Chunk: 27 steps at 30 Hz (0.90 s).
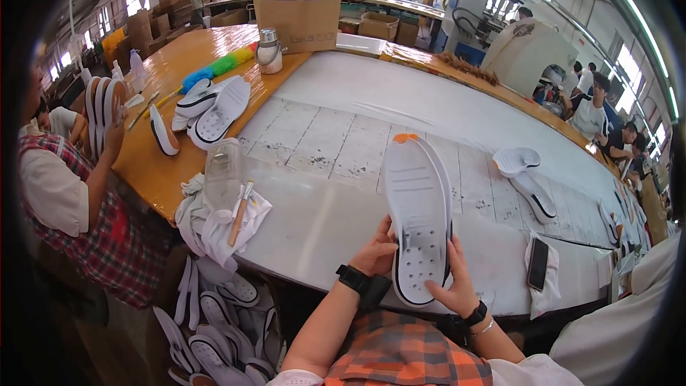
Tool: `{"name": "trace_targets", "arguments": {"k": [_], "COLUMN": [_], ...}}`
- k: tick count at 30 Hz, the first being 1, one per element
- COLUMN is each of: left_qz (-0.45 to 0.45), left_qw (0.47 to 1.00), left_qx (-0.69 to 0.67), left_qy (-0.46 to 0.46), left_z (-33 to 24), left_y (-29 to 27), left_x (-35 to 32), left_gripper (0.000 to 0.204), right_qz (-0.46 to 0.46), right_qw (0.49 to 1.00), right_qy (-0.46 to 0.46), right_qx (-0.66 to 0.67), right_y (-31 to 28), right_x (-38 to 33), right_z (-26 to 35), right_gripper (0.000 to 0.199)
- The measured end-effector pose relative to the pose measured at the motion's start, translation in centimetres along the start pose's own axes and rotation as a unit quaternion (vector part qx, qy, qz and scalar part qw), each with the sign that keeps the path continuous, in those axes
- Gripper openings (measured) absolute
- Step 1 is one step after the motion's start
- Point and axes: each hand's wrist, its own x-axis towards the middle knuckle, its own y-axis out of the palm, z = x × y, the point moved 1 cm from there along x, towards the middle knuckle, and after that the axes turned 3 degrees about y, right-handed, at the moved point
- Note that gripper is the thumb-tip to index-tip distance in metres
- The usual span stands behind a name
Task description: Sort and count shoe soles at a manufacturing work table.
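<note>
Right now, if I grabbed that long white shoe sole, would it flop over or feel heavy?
Probably not floppy: the white shoe sole stands upright with the left hand and right hand gripping only its heel end. Likely light, since fingertips alone hold it. Its flat shape won't roll.

Head camera looks steeply down, close over the white worktable (pixel 400 121) (single fisheye view)

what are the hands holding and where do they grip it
A white shoe sole, upright, held at its lower heel end: left hand on the left edge, right hand on the right edge.
</note>
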Motion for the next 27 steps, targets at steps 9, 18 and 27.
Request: {"name": "trace_targets", "arguments": {"k": [9, 18, 27], "left_qz": [-0.013, -0.024, -0.008], "left_qw": [1.0, 1.0, 1.0], "left_qx": [0.001, -0.003, 0.0], "left_qy": [-0.007, -0.003, 0.008], "left_z": [-0.2, -0.5, -1.2], "left_y": [0.4, 1.5, 0.8], "left_x": [-0.1, -0.2, -0.6], "left_gripper": [0.076, 0.069, 0.062], "right_qz": [-0.002, 0.062, 0.103], "right_qw": [1.0, 0.68, 0.642], "right_qy": [-0.012, 0.267, 0.314], "right_qx": [-0.027, 0.68, 0.692], "right_y": [0.4, -2.6, 0.6], "right_x": [-0.5, 1.2, 1.5], "right_z": [0.7, -4.2, -2.4], "right_gripper": [0.083, 0.061, 0.062]}}
